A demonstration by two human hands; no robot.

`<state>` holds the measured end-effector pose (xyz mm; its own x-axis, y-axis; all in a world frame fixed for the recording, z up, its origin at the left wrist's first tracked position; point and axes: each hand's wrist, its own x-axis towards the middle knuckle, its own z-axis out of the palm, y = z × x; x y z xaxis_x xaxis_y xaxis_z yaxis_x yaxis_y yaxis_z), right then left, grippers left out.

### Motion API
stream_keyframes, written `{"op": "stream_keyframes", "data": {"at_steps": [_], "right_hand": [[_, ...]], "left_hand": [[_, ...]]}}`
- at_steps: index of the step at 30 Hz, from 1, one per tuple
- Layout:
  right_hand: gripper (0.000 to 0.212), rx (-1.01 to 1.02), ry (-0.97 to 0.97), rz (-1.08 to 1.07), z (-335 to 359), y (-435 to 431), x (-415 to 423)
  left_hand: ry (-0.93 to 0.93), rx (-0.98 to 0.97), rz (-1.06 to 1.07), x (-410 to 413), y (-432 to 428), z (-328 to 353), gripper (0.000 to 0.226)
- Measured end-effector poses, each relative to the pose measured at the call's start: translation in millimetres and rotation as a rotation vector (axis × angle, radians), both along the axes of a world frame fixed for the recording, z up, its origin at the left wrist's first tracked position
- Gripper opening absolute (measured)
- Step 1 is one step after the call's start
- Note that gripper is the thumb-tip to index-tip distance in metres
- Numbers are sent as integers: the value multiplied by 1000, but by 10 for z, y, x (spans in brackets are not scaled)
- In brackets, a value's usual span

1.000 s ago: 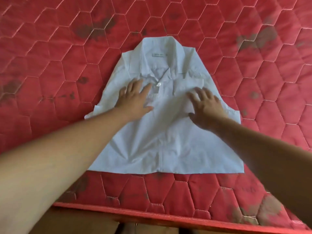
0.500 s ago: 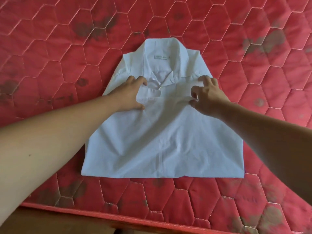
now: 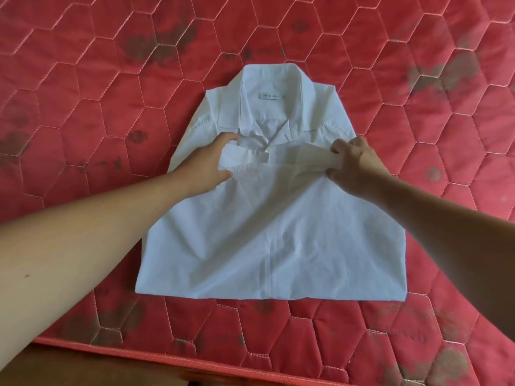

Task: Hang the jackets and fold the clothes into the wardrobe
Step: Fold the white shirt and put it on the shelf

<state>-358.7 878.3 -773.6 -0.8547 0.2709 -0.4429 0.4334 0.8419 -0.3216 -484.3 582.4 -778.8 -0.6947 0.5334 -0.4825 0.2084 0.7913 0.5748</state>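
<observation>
A white collared shirt (image 3: 267,235) lies front up on a red quilted mattress (image 3: 83,93), sleeves folded in, collar at the far end. My left hand (image 3: 206,165) grips the cloth just below the collar on the left side. On the right side my right hand (image 3: 354,165) pinches a raised fold of the same shirt. Between the two hands the chest part of the shirt is lifted a little off the mattress. The hem lies flat near the mattress's front edge.
The mattress has dark stains across its hexagon quilting. Its piped front edge (image 3: 195,366) runs along the bottom of the view, with brown floor (image 3: 83,371) below it. No wardrobe, hanger or other clothing is in view.
Both hands went from lying flat on the shirt's chest to gripping the cloth below the collar, and the gripped cloth has lifted slightly.
</observation>
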Motion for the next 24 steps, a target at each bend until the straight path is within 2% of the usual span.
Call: {"op": "stream_keyframes", "data": {"at_steps": [2, 4, 6, 9, 13, 18, 21, 24], "right_hand": [[33, -85, 42, -5, 28, -20, 17], [39, -140, -9, 58, 57, -42, 54], [35, -172, -48, 73, 61, -50, 100], [26, -164, 103, 15, 98, -22, 74], [34, -136, 313, 55, 279, 84, -284], [40, -55, 333, 45, 254, 313, -1051], [39, -31, 315, 17, 147, 292, -1243], [40, -101, 414, -79, 178, 238, -1121]], "left_hand": [[52, -13, 13, 41, -44, -5, 60], [93, -31, 10, 107, -97, -15, 51], [128, -53, -20, 183, -137, 13, 48], [202, -33, -38, 178, -130, 119, 43], [393, 42, -8, -264, 7, 327, 42], [453, -58, 10, -1080, 283, 325, 41], [349, 129, 113, -1190, 422, 226, 37], [271, 343, 156, -1102, 430, 227, 20]]}}
